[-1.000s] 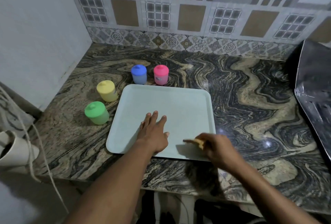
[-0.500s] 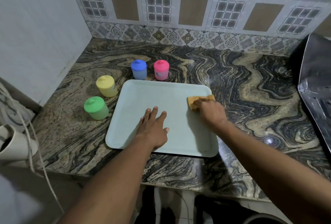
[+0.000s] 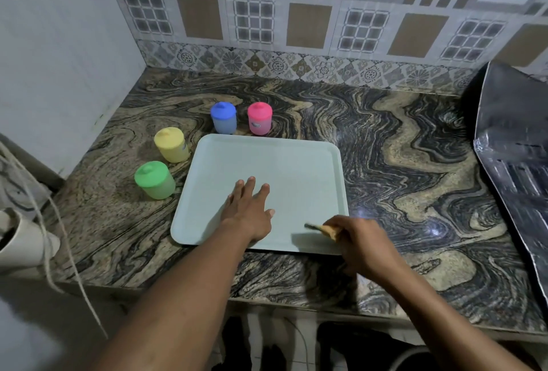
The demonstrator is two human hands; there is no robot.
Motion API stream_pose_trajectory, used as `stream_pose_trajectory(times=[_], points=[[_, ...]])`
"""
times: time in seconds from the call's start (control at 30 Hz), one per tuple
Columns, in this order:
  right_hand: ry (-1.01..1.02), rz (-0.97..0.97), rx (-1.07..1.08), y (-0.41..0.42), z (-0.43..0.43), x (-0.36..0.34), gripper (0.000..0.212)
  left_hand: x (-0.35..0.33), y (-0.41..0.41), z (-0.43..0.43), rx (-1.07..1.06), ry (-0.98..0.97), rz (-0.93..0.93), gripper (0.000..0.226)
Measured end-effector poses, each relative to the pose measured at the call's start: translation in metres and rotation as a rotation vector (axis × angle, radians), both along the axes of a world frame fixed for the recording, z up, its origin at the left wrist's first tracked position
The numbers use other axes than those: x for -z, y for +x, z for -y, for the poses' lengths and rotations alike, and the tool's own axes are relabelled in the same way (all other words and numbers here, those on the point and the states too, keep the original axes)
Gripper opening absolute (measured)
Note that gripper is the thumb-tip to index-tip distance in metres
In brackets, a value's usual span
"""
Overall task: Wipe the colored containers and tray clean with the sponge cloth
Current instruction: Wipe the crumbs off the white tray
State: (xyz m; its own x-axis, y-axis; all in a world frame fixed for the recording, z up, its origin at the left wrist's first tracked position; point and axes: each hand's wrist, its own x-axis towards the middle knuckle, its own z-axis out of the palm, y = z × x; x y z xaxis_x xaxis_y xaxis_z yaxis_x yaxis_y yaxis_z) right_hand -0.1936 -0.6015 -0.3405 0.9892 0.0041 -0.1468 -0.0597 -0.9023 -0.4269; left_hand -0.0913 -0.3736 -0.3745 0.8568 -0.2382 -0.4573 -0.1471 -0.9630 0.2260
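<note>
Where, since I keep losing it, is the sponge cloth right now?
In the head view, the right hand grips the sponge cloth at the near right corner of the tray, just right of the flat left hand.

Pale tray (image 3: 267,163) lies flat, four lidded containers (image 3: 171,145) upright beside it, sponge cloth (image 3: 326,229) near-right.

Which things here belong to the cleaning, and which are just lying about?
In the job: pale green rectangular plastic tray, orange sponge cloth, green lidded plastic container, yellow lidded plastic container, blue lidded plastic container, pink lidded plastic container.
Lying about: dark crinkled sheet, white cord.
</note>
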Motion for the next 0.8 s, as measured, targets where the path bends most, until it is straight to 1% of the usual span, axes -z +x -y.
stream_pose_trajectory(times=[0.07,0.1,0.13,0.17,0.2,0.23,0.27,0.33,0.4,0.47,0.57,0.7,0.8], points=[[0.002,0.064,0.027,0.007,0.002,-0.006,0.028,-0.006,0.005,-0.003,0.031,0.01,-0.048,0.07],[-0.028,0.08,0.024,0.009,0.001,-0.006,0.026,-0.01,0.007,-0.007,0.043,0.008,-0.038,0.072],[-0.064,0.087,0.009,0.009,0.0,-0.006,0.027,-0.014,0.007,-0.012,0.036,0.009,0.025,0.072],[-0.103,0.09,-0.021,0.007,-0.002,-0.004,0.029,-0.016,0.006,-0.018,-0.01,0.029,0.142,0.072],[-0.136,0.078,-0.051,0.005,-0.006,0.0,0.031,-0.021,0.004,-0.029,-0.098,0.082,0.278,0.07],[-0.167,0.054,-0.07,0.001,-0.01,0.005,0.033,-0.025,0.0,-0.041,-0.21,0.139,0.365,0.068],[-0.203,0.028,-0.076,-0.003,-0.016,0.01,0.034,-0.028,-0.003,-0.056,-0.32,0.179,0.367,0.066],[-0.29,0.016,-0.073,-0.013,-0.027,0.018,0.037,-0.03,-0.007,-0.085,-0.475,0.191,0.254,0.057],[-0.365,0.044,-0.029,-0.023,-0.036,0.024,0.039,-0.028,-0.009,-0.108,-0.522,0.162,0.171,0.038],[-0.407,0.035,0.035,-0.029,-0.046,0.029,0.035,-0.026,-0.007,-0.123,-0.53,0.102,0.123,0.027],[-0.439,0.004,0.101,-0.038,-0.07,0.032,0.027,-0.021,0.003,-0.135,-0.499,0.053,0.071,0.024],[-0.431,0.075,0.112,-0.046,-0.107,0.032,0.028,-0.019,0.015,-0.14,-0.503,0.034,0.033,0.016],[-0.376,0.113,0.078,-0.042,-0.136,0.032,0.029,-0.019,0.019,-0.139,-0.505,0.025,0.017,0.017]])
